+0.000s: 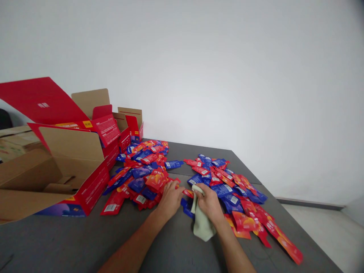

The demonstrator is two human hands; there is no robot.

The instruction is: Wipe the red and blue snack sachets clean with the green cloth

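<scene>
left hand (170, 198) open, fingers spread on sachets (145, 170) | right hand (209, 203) closed on cloth (202, 226) at mid-worktop (142, 242), maybe touching a red sachet | second pile (241, 197) right | box (71, 170) left

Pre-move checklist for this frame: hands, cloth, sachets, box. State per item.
1. Right hand grips pale green cloth: ok.
2. Left hand rests on near edge of left sachet pile: ok.
3. Left hand pinching a sachet: cannot tell.
4. Right sachet pile fully on table: ok.
5. Red box open, flaps up, beside left sachet pile: ok.
</scene>
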